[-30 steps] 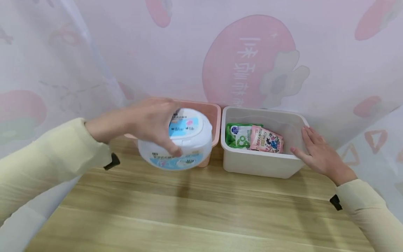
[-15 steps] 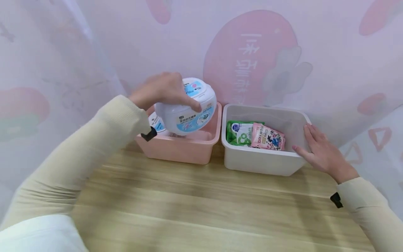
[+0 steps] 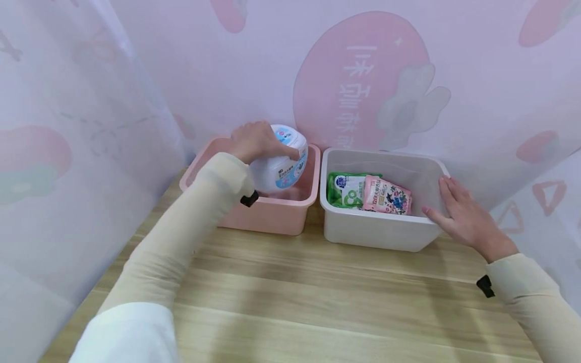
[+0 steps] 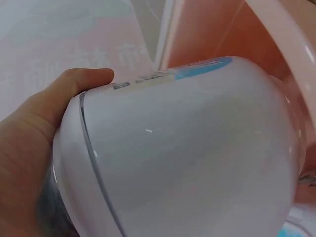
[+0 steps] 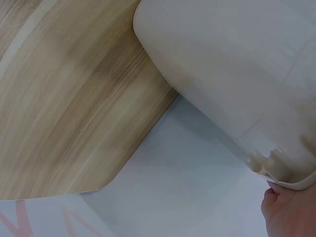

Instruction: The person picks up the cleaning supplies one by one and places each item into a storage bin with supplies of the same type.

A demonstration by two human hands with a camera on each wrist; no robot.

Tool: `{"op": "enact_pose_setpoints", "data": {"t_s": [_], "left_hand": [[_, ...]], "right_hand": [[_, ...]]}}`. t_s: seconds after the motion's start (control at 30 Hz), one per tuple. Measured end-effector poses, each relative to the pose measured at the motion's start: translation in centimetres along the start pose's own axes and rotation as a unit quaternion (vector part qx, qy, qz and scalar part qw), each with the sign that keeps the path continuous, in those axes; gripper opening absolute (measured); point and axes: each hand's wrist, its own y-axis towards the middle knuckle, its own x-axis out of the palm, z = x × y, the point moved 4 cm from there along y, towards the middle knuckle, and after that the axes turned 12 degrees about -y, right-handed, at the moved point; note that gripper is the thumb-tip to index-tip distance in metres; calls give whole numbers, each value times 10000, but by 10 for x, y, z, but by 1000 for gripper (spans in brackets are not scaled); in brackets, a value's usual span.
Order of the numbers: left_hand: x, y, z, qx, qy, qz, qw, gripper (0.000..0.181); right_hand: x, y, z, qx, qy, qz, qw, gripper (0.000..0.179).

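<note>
In the head view my left hand (image 3: 260,143) grips a white plastic tub (image 3: 272,174) with a blue label from above, thumb on its near side. The tub is tilted and partly inside the pink bin (image 3: 268,219). The left wrist view shows the thumb by the lid seam of the tub (image 4: 187,143). A second white-and-blue item (image 4: 295,229) just shows at that view's lower right corner. My right hand (image 3: 472,222) rests on the right end of the off-white bin (image 3: 369,229), fingers fairly straight over its rim.
Inside the off-white bin lie a green-and-white pouch (image 3: 349,191) and a pink floral pouch (image 3: 388,196). Both bins stand side by side on a wooden table (image 3: 317,287). A printed curtain (image 3: 254,75) hangs behind and at the sides.
My left hand has carried the tub from in front of the pink bin up over it, then slightly down into it. My right hand has stayed on the off-white bin's rim.
</note>
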Motion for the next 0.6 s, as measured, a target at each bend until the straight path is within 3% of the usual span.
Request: {"op": "enact_pose_setpoints", "data": {"t_s": [0.3,0.6], "left_hand": [[35,16,-6,-294,-28,274,9992,82],[70,20,-9,-443,591,357,9966,91]], "right_hand": [[-1,-5,2,67,26,53,10000,94],[0,-7,4,120,79,8,9999,95]]}}
